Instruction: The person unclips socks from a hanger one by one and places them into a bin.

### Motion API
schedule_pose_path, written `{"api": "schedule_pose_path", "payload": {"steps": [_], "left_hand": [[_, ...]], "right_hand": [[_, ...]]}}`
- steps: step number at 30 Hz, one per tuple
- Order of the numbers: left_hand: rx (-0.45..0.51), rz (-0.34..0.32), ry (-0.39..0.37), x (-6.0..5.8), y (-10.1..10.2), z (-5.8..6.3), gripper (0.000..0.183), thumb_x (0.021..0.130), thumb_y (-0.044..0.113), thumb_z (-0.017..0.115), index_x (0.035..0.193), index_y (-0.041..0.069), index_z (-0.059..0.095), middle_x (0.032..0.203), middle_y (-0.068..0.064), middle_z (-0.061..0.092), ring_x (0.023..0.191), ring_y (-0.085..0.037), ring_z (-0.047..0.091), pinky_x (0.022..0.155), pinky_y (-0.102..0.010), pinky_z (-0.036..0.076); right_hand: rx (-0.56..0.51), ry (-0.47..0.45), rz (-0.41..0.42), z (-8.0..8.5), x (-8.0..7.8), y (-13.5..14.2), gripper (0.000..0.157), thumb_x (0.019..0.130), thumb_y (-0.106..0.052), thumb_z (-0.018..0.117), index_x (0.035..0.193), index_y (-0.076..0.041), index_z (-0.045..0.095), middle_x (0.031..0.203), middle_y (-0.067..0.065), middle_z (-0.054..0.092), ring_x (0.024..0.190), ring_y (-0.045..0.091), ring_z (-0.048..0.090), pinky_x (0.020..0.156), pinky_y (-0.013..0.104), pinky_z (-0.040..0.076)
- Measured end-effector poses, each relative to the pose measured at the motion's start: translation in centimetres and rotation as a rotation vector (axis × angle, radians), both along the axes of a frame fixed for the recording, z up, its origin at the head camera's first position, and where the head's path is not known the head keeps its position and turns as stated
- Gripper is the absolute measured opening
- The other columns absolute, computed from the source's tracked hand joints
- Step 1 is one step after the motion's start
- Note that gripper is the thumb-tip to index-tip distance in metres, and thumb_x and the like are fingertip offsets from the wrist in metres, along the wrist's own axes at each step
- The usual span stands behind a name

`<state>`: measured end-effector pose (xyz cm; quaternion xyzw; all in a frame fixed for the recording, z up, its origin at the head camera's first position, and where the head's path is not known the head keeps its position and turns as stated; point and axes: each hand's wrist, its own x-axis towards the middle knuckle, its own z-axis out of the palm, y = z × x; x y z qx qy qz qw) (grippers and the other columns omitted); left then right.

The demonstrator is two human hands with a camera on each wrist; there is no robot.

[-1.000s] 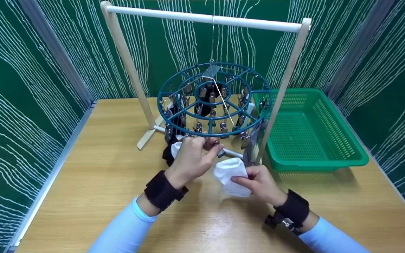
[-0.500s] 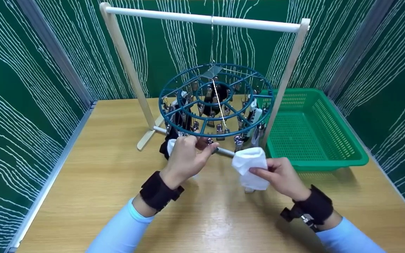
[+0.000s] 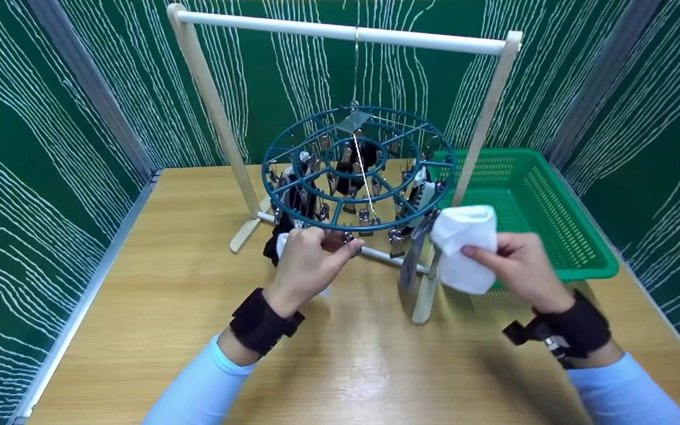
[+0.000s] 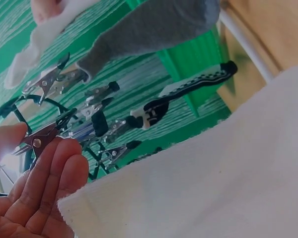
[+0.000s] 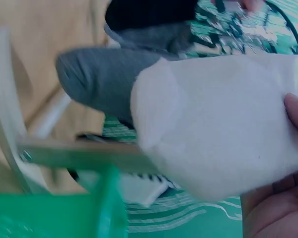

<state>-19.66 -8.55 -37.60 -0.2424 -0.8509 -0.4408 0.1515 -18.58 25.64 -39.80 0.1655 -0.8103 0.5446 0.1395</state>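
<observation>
My left hand (image 3: 310, 265) is at the front rim of a round blue drying hanger (image 3: 340, 226). Its thumb and fingers pinch a metal clip (image 4: 38, 143), seen closely in the left wrist view. Off to the right, my right hand (image 3: 529, 268) grips a white sock (image 3: 467, 251) between thumb and fingers, in front of the hanger's right side. A grey sock (image 4: 154, 29) and a black-and-white patterned sock (image 4: 198, 83) hang from clips. White fabric (image 4: 203, 183) fills the left wrist view's lower right; what holds it is hidden.
A wooden stand with a white crossbar (image 3: 293, 25) carries the hanger. Behind my right hand sits a green plastic basket (image 3: 576, 273). Dark socks (image 3: 275, 245) hang on the hanger's left. Green walls with white lines enclose the table (image 3: 139, 295).
My right hand has moved right and upward with the white sock, away from my left hand. My left hand has shifted slightly left, still pinching the clip, and the hanger has turned a little.
</observation>
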Motion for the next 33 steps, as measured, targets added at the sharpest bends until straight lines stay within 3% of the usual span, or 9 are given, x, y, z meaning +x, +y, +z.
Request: {"api": "schedule_pose_path", "payload": {"steps": [8,12,16,20,24,28,33], "left_hand": [[0.013,-0.011,-0.001,-0.2,-0.2,-0.1,0.024,0.102,0.025,0.079,0.096,0.002,0.083,0.088,-0.010,0.083,0.078,-0.022,0.080,0.076,-0.036,0.066],[0.030,-0.011,-0.018,-0.2,-0.4,-0.1,0.023,0.102,0.024,0.079,0.096,0.002,0.083,0.088,-0.011,0.083,0.079,-0.023,0.080,0.077,-0.040,0.067],[0.035,-0.014,-0.026,-0.2,-0.4,0.0,0.022,0.102,0.024,0.079,0.097,0.003,0.083,0.088,-0.009,0.083,0.078,-0.021,0.079,0.076,-0.035,0.066],[0.035,-0.014,-0.029,-0.3,-0.4,0.0,0.022,0.102,0.024,0.079,0.098,0.003,0.083,0.088,-0.009,0.083,0.078,-0.020,0.079,0.076,-0.032,0.066],[0.035,-0.007,-0.046,-0.2,-0.4,0.0,0.023,0.102,0.025,0.079,0.098,0.003,0.083,0.089,-0.009,0.083,0.080,-0.021,0.079,0.078,-0.037,0.067],[0.031,-0.004,-0.044,-0.2,-0.4,0.0,0.022,0.102,0.024,0.079,0.097,0.002,0.083,0.089,-0.010,0.083,0.081,-0.023,0.079,0.079,-0.041,0.067],[0.026,-0.003,-0.037,-0.1,-0.4,0.0,0.023,0.101,0.024,0.079,0.096,0.002,0.083,0.088,-0.011,0.083,0.081,-0.025,0.079,0.081,-0.047,0.064]], "right_hand": [[0.002,0.044,-0.120,3.0,-1.4,2.9,0.007,0.094,0.011,0.075,0.099,0.011,0.080,0.094,-0.016,0.082,0.086,-0.002,0.078,0.072,0.015,0.062],[0.018,0.029,-0.137,4.1,-2.6,4.3,0.013,0.098,0.005,0.075,0.106,0.016,0.076,0.093,-0.024,0.080,0.088,-0.004,0.078,0.073,0.017,0.063],[0.034,-0.014,-0.155,4.8,-4.2,5.7,0.020,0.101,-0.004,0.076,0.111,0.013,0.077,0.094,-0.025,0.079,0.091,-0.005,0.077,0.075,0.016,0.062],[0.040,-0.071,-0.175,5.3,-6.3,6.9,0.023,0.102,-0.014,0.078,0.116,0.005,0.079,0.095,-0.023,0.079,0.092,-0.005,0.075,0.077,0.014,0.061],[0.066,-0.140,-0.186,5.4,-8.6,7.6,0.024,0.102,-0.021,0.079,0.118,-0.003,0.081,0.094,-0.023,0.078,0.090,-0.005,0.073,0.074,0.015,0.062],[0.121,-0.204,-0.186,5.0,-10.8,7.9,0.036,0.103,-0.023,0.078,0.126,0.005,0.076,0.091,-0.024,0.073,0.086,-0.005,0.071,0.071,0.016,0.062],[0.205,-0.268,-0.196,4.1,-13.2,8.1,0.048,0.104,-0.027,0.076,0.130,0.013,0.071,0.094,-0.013,0.074,0.080,-0.003,0.069,0.068,0.020,0.062]]}}
